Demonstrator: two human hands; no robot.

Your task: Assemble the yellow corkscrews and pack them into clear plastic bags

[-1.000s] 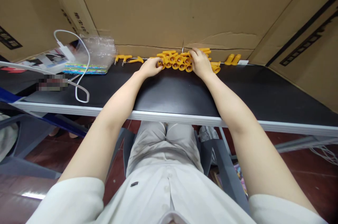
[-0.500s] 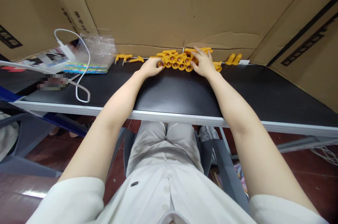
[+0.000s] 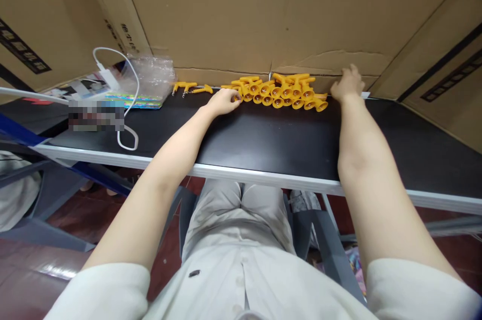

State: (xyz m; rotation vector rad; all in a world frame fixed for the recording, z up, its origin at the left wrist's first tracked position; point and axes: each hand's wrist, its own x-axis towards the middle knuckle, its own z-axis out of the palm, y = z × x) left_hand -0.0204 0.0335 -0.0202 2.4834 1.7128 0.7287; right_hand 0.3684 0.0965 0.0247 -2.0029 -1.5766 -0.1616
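Note:
My left hand [image 3: 225, 102] is at the left end of a stack of yellow corkscrews [image 3: 277, 102], fingers curled around the endmost piece. The stacked pieces have T-shaped handles and flared, bell-like ends facing me. Farther left lie loose yellow handles with bare metal spirals [image 3: 185, 88], beside another yellow handle [image 3: 203, 89]. My right hand [image 3: 348, 85] is beyond the stack's right end, near the cardboard, fingers spread. It covers the spot where two yellow sleeves stood; whether it touches them is hidden.
Cardboard panels [image 3: 226, 13] wall in the back and sides of the black tabletop [image 3: 256, 141]. At left are clear plastic bags [image 3: 150, 76] on colourful sheets [image 3: 145, 101], and a white cable [image 3: 130, 146]. A metal edge [image 3: 241, 174] runs along the front.
My right hand has left the top of the stack and moved right, over the two yellow sleeves. My left hand stays at the stack's left end. The view has shifted slightly.

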